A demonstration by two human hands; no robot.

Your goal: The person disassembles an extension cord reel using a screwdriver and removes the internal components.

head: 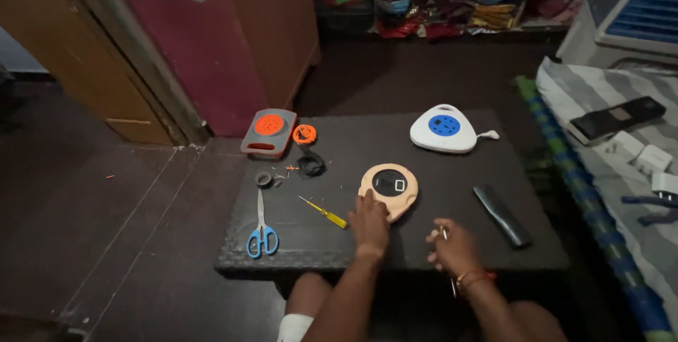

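Peach socket box [389, 189] under left hand [369, 222], edge hidden.

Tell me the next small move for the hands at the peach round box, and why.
Probably bring the right hand with its small thin tool across to the peach round box. The left hand already rests on the box's near edge, steadying it flat on the dark table, while the right hand hangs apart from it. What the tool is, I cannot tell.
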